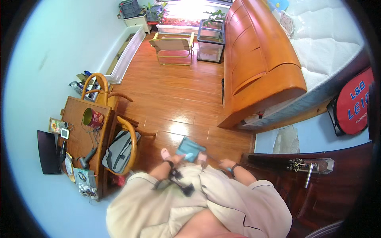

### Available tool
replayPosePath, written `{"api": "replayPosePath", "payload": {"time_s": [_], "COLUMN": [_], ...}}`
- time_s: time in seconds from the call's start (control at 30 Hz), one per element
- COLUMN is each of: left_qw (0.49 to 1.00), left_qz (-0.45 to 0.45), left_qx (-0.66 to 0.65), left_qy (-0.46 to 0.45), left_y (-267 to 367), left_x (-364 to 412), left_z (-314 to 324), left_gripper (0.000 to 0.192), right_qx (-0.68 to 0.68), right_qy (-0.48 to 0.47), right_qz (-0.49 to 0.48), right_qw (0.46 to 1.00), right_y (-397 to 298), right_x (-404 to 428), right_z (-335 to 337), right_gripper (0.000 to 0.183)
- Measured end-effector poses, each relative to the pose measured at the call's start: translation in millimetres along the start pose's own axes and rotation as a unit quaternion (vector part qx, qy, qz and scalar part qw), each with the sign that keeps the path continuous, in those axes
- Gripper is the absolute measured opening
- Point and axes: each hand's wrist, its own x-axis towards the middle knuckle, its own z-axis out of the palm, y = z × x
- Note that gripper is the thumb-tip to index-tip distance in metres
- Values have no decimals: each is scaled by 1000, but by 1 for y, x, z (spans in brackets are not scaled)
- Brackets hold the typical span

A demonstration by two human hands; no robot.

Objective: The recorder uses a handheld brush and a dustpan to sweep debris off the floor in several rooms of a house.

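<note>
A teal dustpan (190, 146) is in front of me near the wooden floor, between my feet. From its right corner a thin dark handle (212, 157) runs to my right hand (227, 164), which is closed around it; a bit of blue shows below that hand. My left hand (176, 159) is over the dustpan's left part and grips a light blue handle (188, 156), blurred, whose other end I cannot make out. Blurred black parts (186, 189) show beside my left forearm, against my beige shirt; what they belong to is unclear.
To the left, a wooden desk (73, 114) bears a red tin (93, 118) and a hair dryer (87, 159). A grey bag (120, 151) rests on a rattan chair (133, 148). An orange headboard (253, 56) and a dark door (330, 184) bound the right. Ahead stands a folding chair (172, 44).
</note>
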Motion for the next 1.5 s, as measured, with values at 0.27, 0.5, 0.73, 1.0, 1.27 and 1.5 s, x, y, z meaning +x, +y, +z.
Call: {"api": "replayPosePath", "payload": {"time_s": [0.27,0.5,0.73,1.0,1.27,1.5], "left_qw": [987,999,999,998,998,996], "left_qz": [28,4,-18,-7,-20,-88], "left_qx": [155,33,4,35,-21,-21], "left_qy": [-31,-10,30,47,53,-7], "left_y": [-35,-33,-14,-14,-4,6], "left_x": [28,34,12,11,-2,-27], "left_z": [-21,-27,-12,2,11,7], "left_gripper": [61,49,44,47,46,47], "right_qx": [137,383,350,424,534,392], "right_qy": [-49,15,193,138,190,188], "right_qz": [50,172,251,277,293,377], "right_qw": [988,907,882,851,770,818], "right_y": [-10,26,82,106,121,192], "right_x": [3,-54,-56,-19,-27,54], "right_z": [-5,-32,-18,-10,2,23], "right_gripper": [20,35,38,16,34,28]}}
